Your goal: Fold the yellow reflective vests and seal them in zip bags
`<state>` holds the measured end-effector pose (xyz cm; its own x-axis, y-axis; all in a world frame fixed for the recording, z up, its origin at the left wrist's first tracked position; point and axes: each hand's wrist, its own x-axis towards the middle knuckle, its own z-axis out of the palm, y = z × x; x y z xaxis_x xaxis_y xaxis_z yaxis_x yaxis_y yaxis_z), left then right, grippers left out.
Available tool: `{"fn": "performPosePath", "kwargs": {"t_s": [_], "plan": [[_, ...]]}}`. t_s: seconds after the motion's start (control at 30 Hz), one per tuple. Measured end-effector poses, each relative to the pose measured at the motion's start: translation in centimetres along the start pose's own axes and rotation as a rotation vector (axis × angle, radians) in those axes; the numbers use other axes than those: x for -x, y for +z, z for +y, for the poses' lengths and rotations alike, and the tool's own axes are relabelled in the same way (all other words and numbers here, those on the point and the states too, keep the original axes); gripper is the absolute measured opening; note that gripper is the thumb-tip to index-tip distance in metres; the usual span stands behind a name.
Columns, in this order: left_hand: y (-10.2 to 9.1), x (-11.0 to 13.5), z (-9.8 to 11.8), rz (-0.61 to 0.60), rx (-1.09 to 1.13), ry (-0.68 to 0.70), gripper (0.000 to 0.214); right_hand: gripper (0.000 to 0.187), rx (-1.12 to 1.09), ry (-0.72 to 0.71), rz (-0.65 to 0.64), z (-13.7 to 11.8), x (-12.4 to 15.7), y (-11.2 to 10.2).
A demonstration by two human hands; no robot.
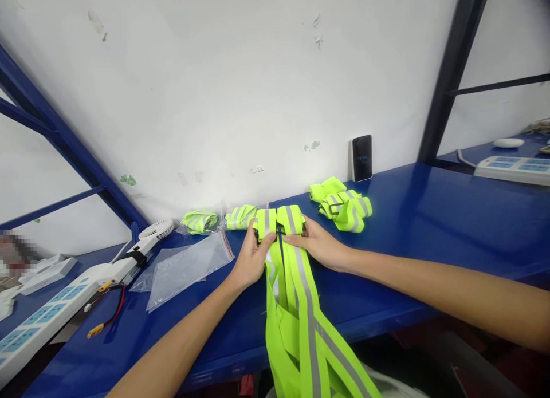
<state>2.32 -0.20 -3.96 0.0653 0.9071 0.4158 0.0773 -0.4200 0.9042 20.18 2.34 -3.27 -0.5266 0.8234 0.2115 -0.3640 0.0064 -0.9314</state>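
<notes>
Between my two hands is a reflective vest (pixel 305 306) made of fluorescent yellow-green straps with grey stripes. Its upper end is folded over into two side-by-side loops, and the long straps hang down past the table's front edge. My left hand (pixel 253 252) is closed on the left loop, thumb on top. On the right loop, my right hand (pixel 315 240) grips the same way, thumb pressed across the strap. Dark buckle or trim pieces show partly beneath the loops; the fingers hide the rest.
Bundled yellow-green straps (pixel 344 206) lie at the right. Two more bundles, one bagged (pixel 200 221), sit by the wall. Clear zip bags (pixel 189 269), a small white fan (pixel 157 229), a power strip (pixel 47 315) and a red-black cable (pixel 116 309) are leftward. A black-faced device (pixel 361 157) leans on the wall.
</notes>
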Motion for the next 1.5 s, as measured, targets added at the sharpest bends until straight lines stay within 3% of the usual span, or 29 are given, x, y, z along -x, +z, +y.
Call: {"fn": "performPosePath", "kwargs": {"t_s": [0.13, 0.27, 0.47, 0.6, 0.8, 1.03, 1.13, 1.27, 1.33, 1.5], "plan": [[-0.1, 0.0, 0.4, 0.010, 0.071, -0.016, 0.052, 0.046, -0.014, 0.029, -0.044, 0.2, -0.1, -0.3], [0.2, 0.1, 1.0, 0.017, 0.215, -0.154, 0.062, 0.050, -0.005, -0.022, -0.086, 0.2, 0.0, -0.3], [1.1, 0.1, 1.7, 0.151, 0.363, -0.257, 0.069, 0.045, 0.063, -0.083, -0.080, 0.4, -0.1, -0.2], [1.1, 0.1, 1.6, 0.140, 0.389, -0.239, 0.070, 0.047, 0.101, -0.086, -0.033, 0.5, -0.1, -0.1], [0.5, -0.2, 1.1, 0.053, 0.308, -0.216, 0.067, 0.051, 0.027, 0.059, -0.024, 0.0, 0.3, 0.1], [-0.2, -0.5, 0.7, 0.079, 0.272, -0.146, 0.057, 0.040, -0.273, 0.284, -0.175, -1.6, 0.4, 0.0], [-0.6, -0.7, 0.1, 0.083, 0.189, -0.076, 0.045, 0.043, -0.314, 0.299, -0.119, -2.1, 0.2, -0.2], [-0.8, -0.5, 0.1, 0.029, 0.044, -0.031, 0.034, 0.017, -0.243, 0.220, 0.005, -2.6, -0.1, -0.3], [-0.8, -0.3, 0.4, -0.023, 0.063, -0.078, 0.041, 0.019, -0.207, 0.176, 0.023, -2.8, -0.1, -0.3], [-0.4, 0.2, 1.1, -0.117, 0.332, -0.178, 0.086, 0.032, -0.163, 0.108, 0.061, -2.9, -0.1, -0.1]]}}
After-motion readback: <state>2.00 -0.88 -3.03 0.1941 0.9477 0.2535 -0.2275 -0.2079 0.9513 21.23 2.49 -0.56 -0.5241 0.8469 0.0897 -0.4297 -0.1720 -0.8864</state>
